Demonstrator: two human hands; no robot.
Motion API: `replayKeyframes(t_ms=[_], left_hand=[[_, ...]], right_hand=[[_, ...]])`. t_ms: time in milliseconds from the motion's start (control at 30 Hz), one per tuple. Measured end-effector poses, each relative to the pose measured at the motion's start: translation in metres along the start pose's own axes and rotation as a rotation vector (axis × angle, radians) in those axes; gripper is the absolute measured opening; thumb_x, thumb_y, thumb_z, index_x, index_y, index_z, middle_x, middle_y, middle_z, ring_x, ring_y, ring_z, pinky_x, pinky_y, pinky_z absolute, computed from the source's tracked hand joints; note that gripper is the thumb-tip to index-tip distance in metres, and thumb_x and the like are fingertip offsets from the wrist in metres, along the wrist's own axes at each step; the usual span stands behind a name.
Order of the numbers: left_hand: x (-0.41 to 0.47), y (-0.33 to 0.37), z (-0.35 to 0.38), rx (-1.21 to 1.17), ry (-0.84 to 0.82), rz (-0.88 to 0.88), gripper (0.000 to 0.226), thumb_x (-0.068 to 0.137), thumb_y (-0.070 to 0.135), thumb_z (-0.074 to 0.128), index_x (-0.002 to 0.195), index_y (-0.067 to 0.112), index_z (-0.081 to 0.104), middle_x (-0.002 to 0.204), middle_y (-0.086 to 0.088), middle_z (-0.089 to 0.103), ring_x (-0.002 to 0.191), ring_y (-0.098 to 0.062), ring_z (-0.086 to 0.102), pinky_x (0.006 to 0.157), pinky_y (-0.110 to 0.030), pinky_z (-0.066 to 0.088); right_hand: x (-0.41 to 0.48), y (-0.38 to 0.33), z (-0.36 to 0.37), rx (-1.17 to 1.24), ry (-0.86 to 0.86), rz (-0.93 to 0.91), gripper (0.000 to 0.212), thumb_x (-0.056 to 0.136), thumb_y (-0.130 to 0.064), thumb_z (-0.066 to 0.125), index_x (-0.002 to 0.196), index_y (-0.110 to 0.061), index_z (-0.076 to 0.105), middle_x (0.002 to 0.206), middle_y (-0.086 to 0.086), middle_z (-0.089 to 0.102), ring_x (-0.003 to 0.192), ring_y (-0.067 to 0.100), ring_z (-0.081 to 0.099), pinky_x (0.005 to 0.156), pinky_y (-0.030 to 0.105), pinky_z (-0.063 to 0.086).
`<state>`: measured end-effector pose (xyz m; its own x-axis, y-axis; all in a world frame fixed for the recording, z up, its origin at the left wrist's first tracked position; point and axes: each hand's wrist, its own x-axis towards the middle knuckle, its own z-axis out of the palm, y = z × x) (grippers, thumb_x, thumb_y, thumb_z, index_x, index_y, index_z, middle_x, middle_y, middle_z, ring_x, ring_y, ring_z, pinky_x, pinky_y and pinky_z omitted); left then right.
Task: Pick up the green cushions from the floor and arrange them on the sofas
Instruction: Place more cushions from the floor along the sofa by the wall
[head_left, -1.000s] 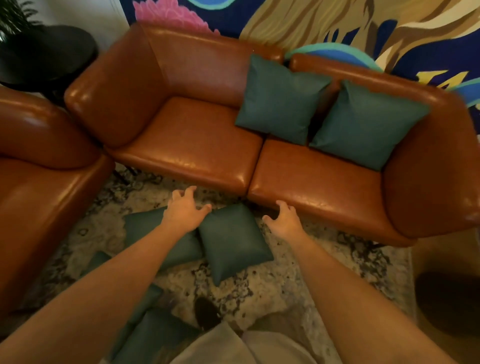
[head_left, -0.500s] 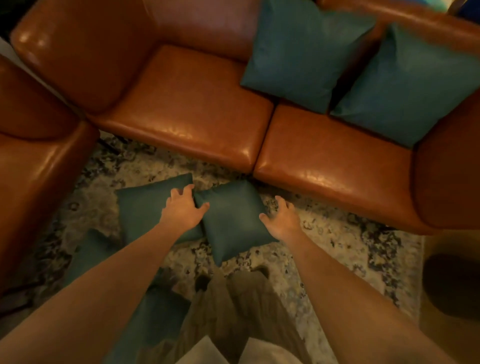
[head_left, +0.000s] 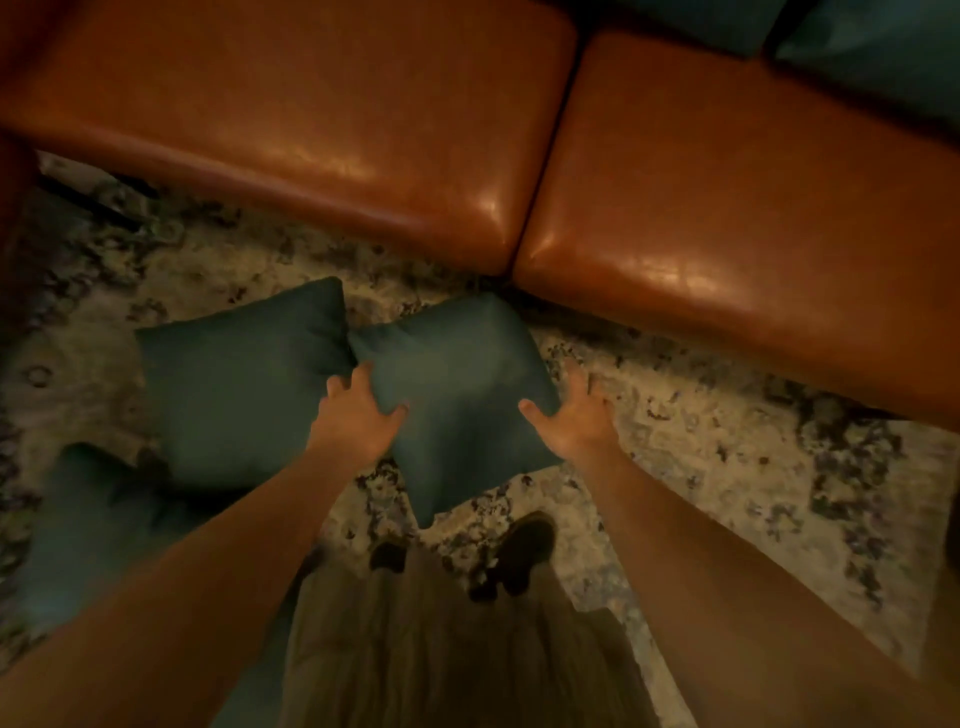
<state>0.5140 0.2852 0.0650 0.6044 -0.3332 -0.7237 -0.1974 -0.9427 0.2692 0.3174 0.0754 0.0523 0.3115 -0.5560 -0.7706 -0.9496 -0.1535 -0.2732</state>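
Patterned rug (head_left: 727, 467) spreads below a brown leather sofa (head_left: 727, 197). Left hand (head_left: 358, 415) and right hand (head_left: 576, 415) clasp opposite edges of a green cushion (head_left: 457, 384) on the rug, thumbs on top. Just left of that grip, touching it, lies a second cushion (head_left: 234, 384); a third (head_left: 88, 519) sits farther left.
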Motion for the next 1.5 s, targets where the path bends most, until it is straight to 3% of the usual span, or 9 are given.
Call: replayKeyframes(t_ms=[333, 500, 667, 767, 833, 933, 1033, 1367, 1500], left_hand=[[0.100, -0.070, 0.111, -0.107, -0.052, -0.058, 0.092, 0.093, 0.061, 0.068, 0.164, 0.024, 0.022, 0.160, -0.016, 0.038, 0.144, -0.041, 0.039, 0.113, -0.055, 0.040], [0.134, -0.089, 0.144, -0.170, -0.106, -0.108, 0.119, 0.082, 0.079, 0.067, 0.169, 0.020, 0.009, 0.163, -0.012, 0.043, 0.144, -0.040, 0.046, 0.115, -0.050, 0.043], [0.156, -0.111, 0.166, -0.357, -0.138, -0.139, 0.138, 0.061, 0.071, 0.090, 0.168, 0.031, 0.013, 0.165, 0.001, 0.043, 0.146, -0.030, 0.048, 0.116, -0.050, 0.045], [0.156, -0.107, 0.173, -0.695, -0.200, -0.299, 0.120, 0.065, 0.036, 0.101, 0.157, 0.051, 0.026, 0.159, 0.010, 0.044, 0.140, -0.032, 0.051, 0.098, -0.061, 0.055], [0.153, -0.100, 0.176, -0.851, -0.259, -0.361, 0.107, 0.062, 0.029, 0.102, 0.144, 0.055, 0.039, 0.149, 0.015, 0.051, 0.135, -0.032, 0.053, 0.089, -0.067, 0.057], [0.146, -0.094, 0.174, -0.957, -0.263, -0.376, 0.125, 0.045, 0.040, 0.107, 0.149, 0.049, 0.039, 0.148, 0.014, 0.053, 0.138, -0.031, 0.051, 0.090, -0.074, 0.053], [0.125, -0.087, 0.159, -0.962, -0.277, -0.392, 0.127, 0.048, 0.042, 0.106, 0.154, 0.041, 0.036, 0.150, 0.010, 0.054, 0.139, -0.031, 0.052, 0.086, -0.071, 0.056], [0.009, -0.062, 0.075, -0.948, -0.233, -0.416, 0.114, 0.061, 0.037, 0.102, 0.155, 0.030, 0.038, 0.149, 0.007, 0.053, 0.139, -0.030, 0.050, 0.091, -0.079, 0.049], [-0.041, -0.054, 0.033, -0.945, -0.226, -0.373, 0.118, 0.052, 0.040, 0.104, 0.152, 0.030, 0.042, 0.148, 0.005, 0.056, 0.137, -0.031, 0.052, 0.087, -0.079, 0.051]], right_hand=[[0.119, 0.038, 0.090, 0.067, -0.033, 0.007, 0.120, 0.089, -0.072, 0.074, 0.172, -0.040, -0.006, 0.181, 0.008, -0.014, 0.166, 0.043, 0.004, 0.128, 0.063, 0.026], [0.162, 0.062, 0.118, 0.093, -0.030, 0.052, 0.138, 0.078, -0.064, 0.090, 0.171, -0.045, -0.010, 0.181, 0.008, -0.016, 0.166, 0.044, 0.007, 0.129, 0.063, 0.027], [0.184, 0.080, 0.139, 0.243, -0.039, 0.066, 0.146, 0.070, -0.056, 0.098, 0.173, -0.037, -0.004, 0.180, 0.011, 0.009, 0.162, 0.042, 0.025, 0.129, 0.058, 0.032], [0.193, 0.089, 0.147, 0.336, -0.027, 0.054, 0.152, 0.056, -0.056, 0.103, 0.174, -0.033, 0.010, 0.175, 0.007, 0.031, 0.158, 0.038, 0.036, 0.127, 0.056, 0.037], [0.194, 0.090, 0.145, 0.396, -0.041, 0.042, 0.143, 0.057, -0.047, 0.106, 0.171, -0.027, 0.023, 0.170, 0.004, 0.041, 0.155, 0.033, 0.042, 0.127, 0.052, 0.038], [0.186, 0.084, 0.136, 0.479, -0.062, 0.041, 0.120, 0.065, -0.030, 0.105, 0.164, -0.020, 0.038, 0.162, 0.005, 0.052, 0.149, 0.031, 0.049, 0.123, 0.046, 0.042], [0.166, 0.079, 0.126, 0.495, -0.083, 0.072, 0.108, 0.066, -0.027, 0.105, 0.158, -0.018, 0.048, 0.155, 0.005, 0.059, 0.145, 0.032, 0.054, 0.120, 0.047, 0.045], [0.042, 0.057, 0.078, 0.502, -0.071, 0.086, 0.103, 0.067, -0.028, 0.105, 0.154, -0.017, 0.050, 0.153, 0.006, 0.060, 0.142, 0.034, 0.055, 0.120, 0.054, 0.044], [-0.010, 0.038, 0.049, 0.498, -0.047, 0.075, 0.099, 0.068, -0.027, 0.105, 0.151, -0.018, 0.052, 0.150, 0.005, 0.062, 0.141, 0.034, 0.056, 0.119, 0.052, 0.045]])
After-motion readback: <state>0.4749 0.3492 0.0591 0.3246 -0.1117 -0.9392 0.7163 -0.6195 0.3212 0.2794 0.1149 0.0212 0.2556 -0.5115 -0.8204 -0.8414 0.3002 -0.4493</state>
